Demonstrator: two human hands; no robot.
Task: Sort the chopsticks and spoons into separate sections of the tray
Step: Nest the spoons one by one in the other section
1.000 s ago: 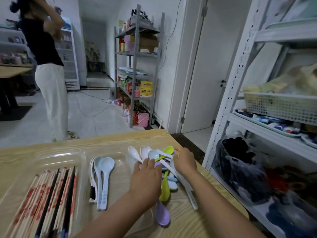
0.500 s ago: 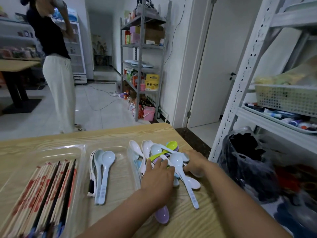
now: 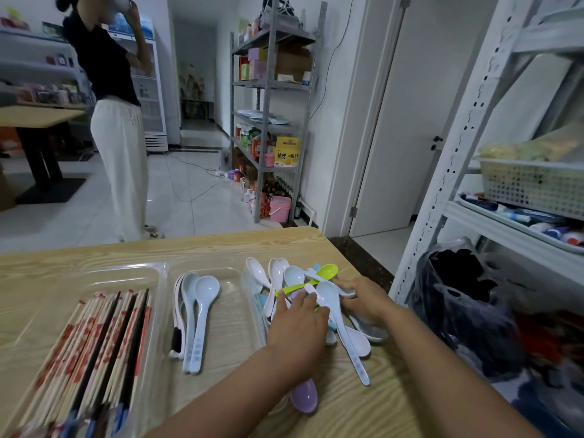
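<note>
A clear sectioned tray (image 3: pixel 164 273) lies on the wooden table. Its left section holds several chopsticks (image 3: pixel 94 343), red-printed and black. The middle section holds a few pale spoons (image 3: pixel 199 311). To the right, at the tray's right section, is a loose pile of spoons (image 3: pixel 284 276), white with a green spoon (image 3: pixel 327 270) on top and a purple spoon (image 3: pixel 304 398) nearest me. My left hand (image 3: pixel 297 324) rests flat on the pile, fingers stretched over the handles. My right hand (image 3: pixel 363 298) curls round spoon handles at the pile's right side.
The table's right edge (image 3: pixel 363 257) runs close beside the pile. A white metal rack (image 3: pixel 442 184) with a dark plastic bag (image 3: pixel 464 295) at its foot stands just right. A person (image 3: pixel 117 137) stands on the floor beyond the table, far left.
My left hand has slid forward onto the spoon pile. My right hand moved from the pile's top to its right side, and the spoons have shifted closer together.
</note>
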